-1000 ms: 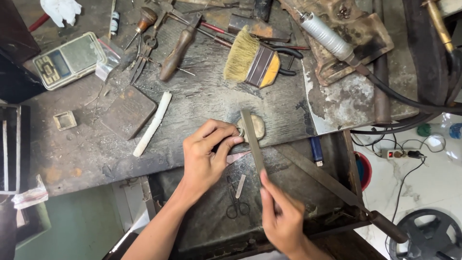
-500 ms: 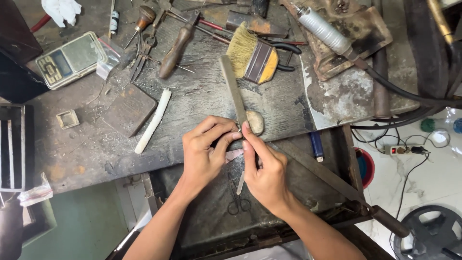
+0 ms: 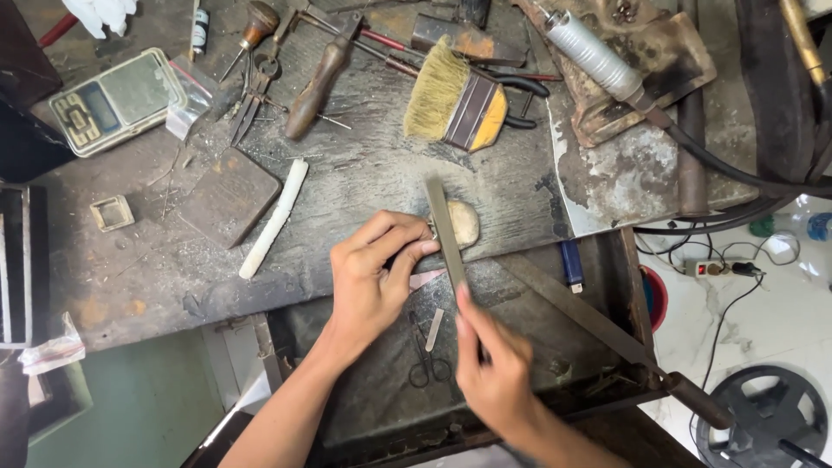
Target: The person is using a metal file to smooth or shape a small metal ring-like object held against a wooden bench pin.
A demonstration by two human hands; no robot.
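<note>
My left hand [image 3: 374,276] pinches a small workpiece, hidden by the fingers, against the wooden bench peg [image 3: 464,224] at the bench's front edge. My right hand [image 3: 492,368] grips the near end of a long flat metal file [image 3: 444,227], whose blade lies across my left fingertips and points away over the peg. Both hands hover over the open drawer [image 3: 555,295] under the bench.
On the worn bench [image 3: 364,173] lie a wide paint brush [image 3: 458,100], a digital scale [image 3: 114,100], a white stick [image 3: 275,217], a dark flat block [image 3: 230,196], wooden-handled tools [image 3: 319,76] and a rotary handpiece [image 3: 594,55]. Small scissors [image 3: 426,364] lie in the drawer.
My right hand pushed the file forward over the peg, then drew it back toward me. My left hand has stayed at the peg.
</note>
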